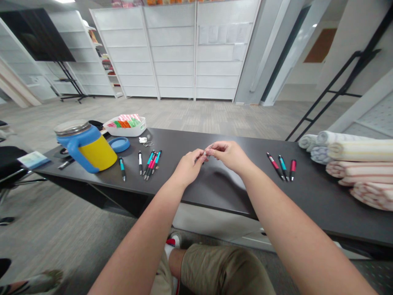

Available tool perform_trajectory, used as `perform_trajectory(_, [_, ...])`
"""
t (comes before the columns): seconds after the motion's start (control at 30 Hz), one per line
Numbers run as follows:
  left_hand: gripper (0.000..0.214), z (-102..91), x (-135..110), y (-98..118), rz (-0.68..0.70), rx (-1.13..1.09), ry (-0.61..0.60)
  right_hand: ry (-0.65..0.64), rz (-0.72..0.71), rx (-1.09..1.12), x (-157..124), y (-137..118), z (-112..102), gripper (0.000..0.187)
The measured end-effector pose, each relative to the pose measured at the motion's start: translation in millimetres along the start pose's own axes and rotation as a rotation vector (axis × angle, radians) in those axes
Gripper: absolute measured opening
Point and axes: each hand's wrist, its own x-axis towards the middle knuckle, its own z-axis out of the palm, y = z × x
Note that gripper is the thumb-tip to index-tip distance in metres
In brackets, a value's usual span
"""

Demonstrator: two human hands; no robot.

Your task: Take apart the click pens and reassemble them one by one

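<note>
Over the middle of the dark desk, my left hand (190,164) and my right hand (226,155) meet fingertip to fingertip. Both are closed in a pinch on a small pale piece (205,153), mostly hidden by the fingers; its kind is not clear. To the left lie a teal and black pen (122,169), a white and black pen (140,163) and a cluster of teal and red pens (150,165). Right of my hands, a long red pen (275,166), a teal pen (283,168) and a short red and black pen piece (293,170) rest apart.
A big blue and yellow mug (95,149) stands at the left, beside a blue lid (119,144). Behind them is a white basket (125,130) of colourful packets. Rolled striped cloths (359,149) are stacked on the right of the desk (172,141).
</note>
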Motion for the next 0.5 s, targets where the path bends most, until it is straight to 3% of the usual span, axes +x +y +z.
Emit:
perform_trajectory(0.27, [0.024,1.4,-1,-2,0.014,-0.063,-0.006,0.045,0.035,-0.026,1,1,2,0.041])
perform_trajectory(0.37, [0.024,2.3,1,-4,-0.017,-0.197,0.069,0.072,0.046,-0.099,2,3,1,0.047])
perform_trajectory(0.5, [0.021,3.2,4,-13,-0.072,-0.330,0.193,0.091,-0.021,-0.393,0,8,3,0.031])
